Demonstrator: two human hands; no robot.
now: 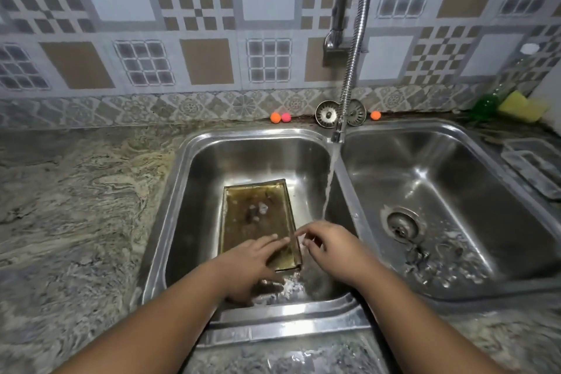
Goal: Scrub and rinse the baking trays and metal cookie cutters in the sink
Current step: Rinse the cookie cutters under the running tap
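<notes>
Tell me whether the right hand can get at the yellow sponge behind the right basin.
Probably yes, at a stretch. The right hand is over the left basin, and only the right basin lies between it and the yellow sponge in the far corner.

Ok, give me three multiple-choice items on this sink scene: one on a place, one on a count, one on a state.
1. Where does the baking tray lie?
A) in the left basin
B) in the right basin
C) on the counter

2. How many small balls are in view?
A) one
B) three
C) five

3. The tap is:
A) shut off
B) running
C) lying in a basin

Answers: 1 A, the tray rests on that basin's floor; 2 B, two orange and one pink sit by the wall; 3 B, water streams from its spout.
</notes>
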